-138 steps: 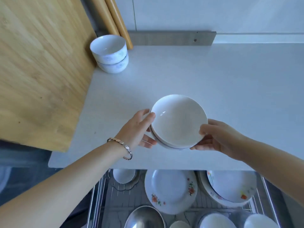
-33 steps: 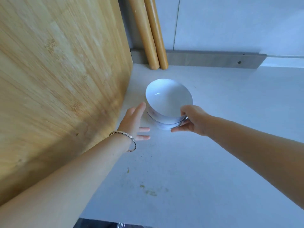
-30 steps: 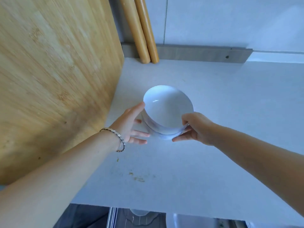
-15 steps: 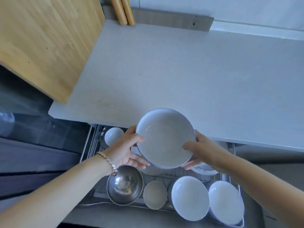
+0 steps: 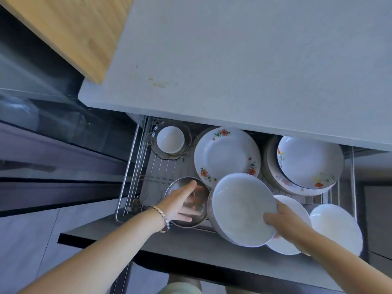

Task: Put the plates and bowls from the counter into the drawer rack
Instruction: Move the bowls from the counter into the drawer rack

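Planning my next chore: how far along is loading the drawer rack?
Done: floral plate, flowered bowl and small bowl sit in the rack. In hand: right hand grips a white bowl above the rack's front; left hand hovers open over the steel bowl. Left: setting it down; counter shows no dishes.

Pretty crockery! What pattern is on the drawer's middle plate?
White plate with orange-red flowers on its rim; head view.

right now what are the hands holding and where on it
The right hand grips the white bowl by its right rim, thumb over the edge. The left hand holds nothing, open over the steel bowl.
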Available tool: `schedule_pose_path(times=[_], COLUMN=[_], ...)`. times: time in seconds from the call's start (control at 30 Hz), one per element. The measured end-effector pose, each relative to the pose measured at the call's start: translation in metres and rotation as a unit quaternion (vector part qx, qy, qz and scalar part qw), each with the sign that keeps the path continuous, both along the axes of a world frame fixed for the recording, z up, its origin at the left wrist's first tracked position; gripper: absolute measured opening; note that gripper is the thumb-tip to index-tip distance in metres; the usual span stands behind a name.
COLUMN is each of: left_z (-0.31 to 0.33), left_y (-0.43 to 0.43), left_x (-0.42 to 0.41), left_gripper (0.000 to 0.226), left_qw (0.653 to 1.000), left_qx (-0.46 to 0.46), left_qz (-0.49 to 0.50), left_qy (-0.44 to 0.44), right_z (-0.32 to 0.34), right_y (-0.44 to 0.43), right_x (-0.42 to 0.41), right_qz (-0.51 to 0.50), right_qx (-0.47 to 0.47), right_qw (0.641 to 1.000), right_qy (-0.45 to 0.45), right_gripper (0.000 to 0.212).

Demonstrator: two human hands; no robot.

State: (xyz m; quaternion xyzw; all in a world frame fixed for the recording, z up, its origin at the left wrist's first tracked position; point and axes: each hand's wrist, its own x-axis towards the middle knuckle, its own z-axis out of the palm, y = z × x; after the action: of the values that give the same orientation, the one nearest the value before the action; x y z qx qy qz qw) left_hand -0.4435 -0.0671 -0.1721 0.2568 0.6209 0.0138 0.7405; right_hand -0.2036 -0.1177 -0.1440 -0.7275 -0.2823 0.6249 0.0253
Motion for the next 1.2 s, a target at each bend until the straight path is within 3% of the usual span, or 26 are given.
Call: schedule_pose_path(times=[0.03, 0.1, 0.17, 0.23, 0.3, 0.4, 0.57, 0.93, 1.07, 1.2], left_z=[-0.02, -0.061, -0.092, -0.115, -0.128, -0.139, -0.143, -0.154, -0.154, -0.144], left_y=[0.006, 0.018, 0.028, 0.033, 0.034, 0.037, 0.039, 0.039, 0.039, 0.037], left_x=[-0.009, -0.029, -0.044, -0.047, -0.045, -0.047, -0.057, -0.073, -0.076, -0.079], left_gripper=[0.039, 0.041, 0.054, 0.049, 0.041, 0.039, 0.034, 0.048, 0.046, 0.044], left_qw=[0.995, 0.949, 0.906, 0.896, 0.898, 0.902, 0.912, 0.93, 0.949, 0.983], left_qx=[0.049, 0.131, 0.124, 0.087, 0.073, 0.094, 0.117, 0.124, 0.094, 0.043], left_qz=[-0.016, -0.129, -0.239, -0.3, -0.319, -0.321, -0.338, -0.322, -0.28, -0.149], left_qy=[0.086, 0.256, 0.325, 0.315, 0.295, 0.273, 0.202, 0.129, 0.106, 0.094], right_z=[-0.01, -0.024, -0.031, -0.038, -0.046, -0.062, -0.082, -0.097, -0.101, -0.109], right_y=[-0.001, 0.002, 0.009, 0.019, 0.028, 0.042, 0.049, 0.033, 0.041, 0.046], right_x=[-0.002, -0.006, -0.011, -0.014, -0.02, -0.033, -0.066, -0.091, -0.096, -0.105], right_qz=[-0.004, -0.008, 0.006, 0.028, 0.06, 0.132, 0.209, 0.226, 0.27, 0.277], right_qx=[-0.004, 0.006, 0.009, 0.02, 0.029, 0.035, 0.031, 0.038, 0.041, 0.014], right_qw=[1.0, 1.0, 0.998, 0.997, 0.994, 0.987, 0.977, 0.973, 0.961, 0.959], right_qy=[-0.004, -0.026, -0.058, -0.076, -0.085, -0.083, -0.023, -0.002, -0.037, -0.056], right_gripper=[0.032, 0.028, 0.037, 0.047, 0.044, 0.06, 0.065, 0.066, 0.066, 0.065])
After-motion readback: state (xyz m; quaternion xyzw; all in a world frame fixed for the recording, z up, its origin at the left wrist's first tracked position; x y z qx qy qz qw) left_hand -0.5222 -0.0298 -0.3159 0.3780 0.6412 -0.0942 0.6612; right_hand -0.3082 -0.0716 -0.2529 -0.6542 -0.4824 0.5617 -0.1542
